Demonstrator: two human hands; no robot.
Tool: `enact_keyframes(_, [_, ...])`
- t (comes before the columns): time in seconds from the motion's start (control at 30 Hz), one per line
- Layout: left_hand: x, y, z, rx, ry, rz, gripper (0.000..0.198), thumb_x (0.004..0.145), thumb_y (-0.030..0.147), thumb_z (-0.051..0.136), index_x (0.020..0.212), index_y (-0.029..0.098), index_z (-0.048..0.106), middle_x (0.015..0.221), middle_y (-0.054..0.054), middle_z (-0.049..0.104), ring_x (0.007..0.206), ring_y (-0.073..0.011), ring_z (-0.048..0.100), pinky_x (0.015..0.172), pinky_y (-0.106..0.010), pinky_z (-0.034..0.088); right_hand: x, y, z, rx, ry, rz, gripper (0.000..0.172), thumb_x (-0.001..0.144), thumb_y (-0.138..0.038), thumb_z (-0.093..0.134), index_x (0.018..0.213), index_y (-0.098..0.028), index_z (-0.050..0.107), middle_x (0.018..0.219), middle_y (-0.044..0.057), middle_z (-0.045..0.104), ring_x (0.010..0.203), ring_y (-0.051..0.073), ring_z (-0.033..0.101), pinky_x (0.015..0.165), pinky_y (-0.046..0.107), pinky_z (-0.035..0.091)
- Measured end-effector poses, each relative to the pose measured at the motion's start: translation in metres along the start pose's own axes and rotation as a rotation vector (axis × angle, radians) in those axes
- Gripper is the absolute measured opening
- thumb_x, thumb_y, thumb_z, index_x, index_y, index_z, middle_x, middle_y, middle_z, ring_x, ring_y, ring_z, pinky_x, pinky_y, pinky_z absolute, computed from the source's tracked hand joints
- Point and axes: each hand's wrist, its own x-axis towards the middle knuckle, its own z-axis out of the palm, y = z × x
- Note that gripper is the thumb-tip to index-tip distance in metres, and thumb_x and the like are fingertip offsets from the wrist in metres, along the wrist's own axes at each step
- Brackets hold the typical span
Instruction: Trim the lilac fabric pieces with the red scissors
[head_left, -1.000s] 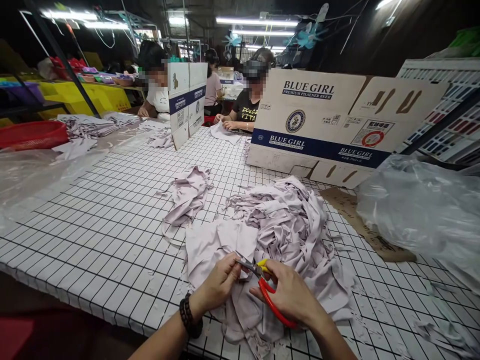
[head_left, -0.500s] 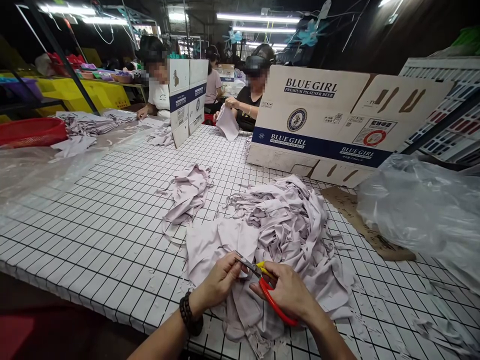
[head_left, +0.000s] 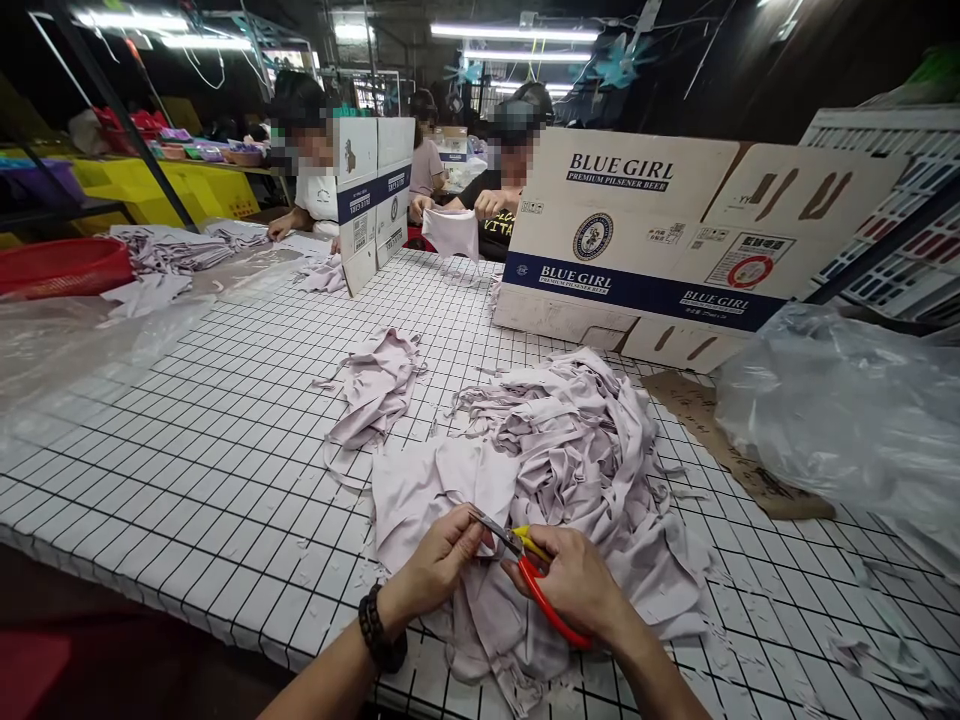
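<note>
My right hand (head_left: 574,580) is closed round the handles of a pair of scissors (head_left: 551,605) with red and yellow grips. The blades point up and left, their tips at the fingertips of my left hand (head_left: 439,560). That hand, with dark beads at the wrist, pinches the edge of a pale lilac fabric piece (head_left: 442,485). Just beyond and to the right rises a crumpled heap of the same fabric (head_left: 577,440), partly under my right hand. A smaller bunch of fabric (head_left: 379,385) lies apart, farther left on the grid-patterned cloth (head_left: 225,470).
A large beer carton (head_left: 630,240) stands across the table's far right, and another carton panel (head_left: 375,195) farther left. Clear plastic (head_left: 840,410) and brown paper (head_left: 735,450) lie at right. Small scraps (head_left: 892,660) are scattered there. Co-workers sit opposite; a red basket (head_left: 64,265) is far left.
My hands and the scissors stay almost in place. Across the table, a co-worker now spreads a fabric piece between both hands, where before it hung down.
</note>
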Motion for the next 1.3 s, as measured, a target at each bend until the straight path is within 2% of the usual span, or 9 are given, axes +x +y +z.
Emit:
enact_keyframes(0.3, [0.0, 0.004, 0.001, -0.067, 0.016, -0.055, 0.038, 0.098, 0.045, 0.041, 0.083, 0.015, 0.06, 0.077, -0.001, 0.05, 0.069, -0.0142, 0.05, 0.066, -0.026, 0.04, 0.002, 0.006, 0.003, 0.218, 0.052, 0.03, 0.038, 0.067, -0.036, 0.068, 0.051, -0.022, 0.036, 0.049, -0.006, 0.036, 0.051, 0.012, 0.032, 0.052, 0.026, 0.02])
enact_keyframes(0.43, [0.003, 0.006, 0.002, -0.084, 0.0, -0.052, 0.037, 0.098, 0.044, 0.041, 0.089, 0.015, 0.063, 0.078, -0.003, 0.053, 0.069, -0.015, 0.055, 0.068, -0.028, 0.044, 0.004, 0.011, 0.004, 0.483, 0.016, 0.069, 0.039, 0.075, -0.049, 0.064, 0.059, -0.022, 0.041, 0.054, -0.005, 0.041, 0.051, 0.012, 0.039, 0.048, 0.024, 0.029])
enact_keyframes(0.63, [0.009, 0.007, 0.004, 0.03, 0.027, 0.026, 0.036, 0.097, 0.042, 0.045, 0.093, 0.017, 0.071, 0.113, -0.012, 0.058, 0.12, -0.0249, 0.049, 0.102, -0.037, 0.039, 0.013, -0.003, 0.028, 0.814, 0.033, 0.061, 0.048, 0.057, -0.052, 0.082, 0.076, -0.022, 0.05, 0.068, -0.003, 0.056, 0.059, 0.013, 0.051, 0.054, 0.024, 0.044])
enact_keyframes(0.77, [0.006, 0.021, -0.013, 0.148, 0.028, -0.008, 0.041, 0.098, 0.044, 0.038, 0.1, 0.019, 0.071, 0.126, -0.012, 0.058, 0.129, -0.025, 0.044, 0.105, -0.037, 0.037, 0.024, -0.009, 0.037, 0.886, 0.162, 0.107, 0.049, 0.059, -0.058, 0.079, 0.073, -0.022, 0.048, 0.062, -0.005, 0.051, 0.052, 0.011, 0.048, 0.05, 0.024, 0.041])
enact_keyframes(0.83, [-0.004, 0.03, -0.029, 0.319, 0.159, -0.105, 0.045, 0.098, 0.046, 0.034, 0.104, 0.02, 0.069, 0.122, -0.011, 0.061, 0.118, -0.0239, 0.052, 0.096, -0.035, 0.042, 0.026, -0.005, 0.03, 0.874, 0.226, 0.142, 0.049, 0.06, -0.059, 0.078, 0.072, -0.023, 0.046, 0.056, -0.007, 0.047, 0.047, 0.01, 0.044, 0.047, 0.023, 0.038])
enact_keyframes(0.93, [-0.029, 0.039, -0.049, 0.56, 0.373, -0.36, 0.048, 0.094, 0.053, 0.038, 0.079, 0.018, 0.067, 0.08, -0.007, 0.066, 0.077, -0.0221, 0.06, 0.069, -0.031, 0.044, 0.024, 0.008, 0.01, 0.811, 0.3, 0.196, 0.046, 0.061, -0.057, 0.076, 0.073, -0.023, 0.047, 0.052, -0.009, 0.045, 0.043, 0.01, 0.041, 0.043, 0.023, 0.034])
enact_keyframes(1.0, [-0.048, 0.04, -0.051, 0.635, 0.371, -0.548, 0.048, 0.088, 0.056, 0.046, 0.06, 0.019, 0.058, 0.058, -0.003, 0.058, 0.058, -0.0197, 0.054, 0.057, -0.029, 0.037, 0.021, 0.017, -0.002, 0.737, 0.343, 0.237, 0.041, 0.06, -0.052, 0.076, 0.072, -0.023, 0.048, 0.052, -0.008, 0.047, 0.043, 0.011, 0.042, 0.044, 0.024, 0.034])
enact_keyframes(1.1, [-0.068, 0.033, -0.036, 0.607, 0.269, -0.72, 0.046, 0.081, 0.056, 0.056, 0.052, 0.02, 0.053, 0.051, 0.0, 0.054, 0.053, -0.0178, 0.051, 0.053, -0.027, 0.031, 0.015, 0.024, -0.01, 0.589, 0.404, 0.304, 0.028, 0.06, -0.039, 0.073, 0.073, -0.023, 0.055, 0.057, -0.004, 0.056, 0.049, 0.015, 0.05, 0.047, 0.026, 0.035])
enact_keyframes(1.3, [-0.073, 0.011, -0.002, 0.468, 0.395, -0.564, 0.023, 0.07, 0.034, 0.072, 0.059, 0.02, 0.057, 0.057, 0.002, 0.054, 0.058, -0.0172, 0.05, 0.056, -0.025, 0.032, 0.01, 0.01, -0.005, 0.386, 0.428, 0.33, 0.013, 0.066, -0.034, 0.063, 0.073, -0.024, 0.058, 0.062, 0.001, 0.062, 0.058, 0.021, 0.056, 0.054, 0.03, 0.039])
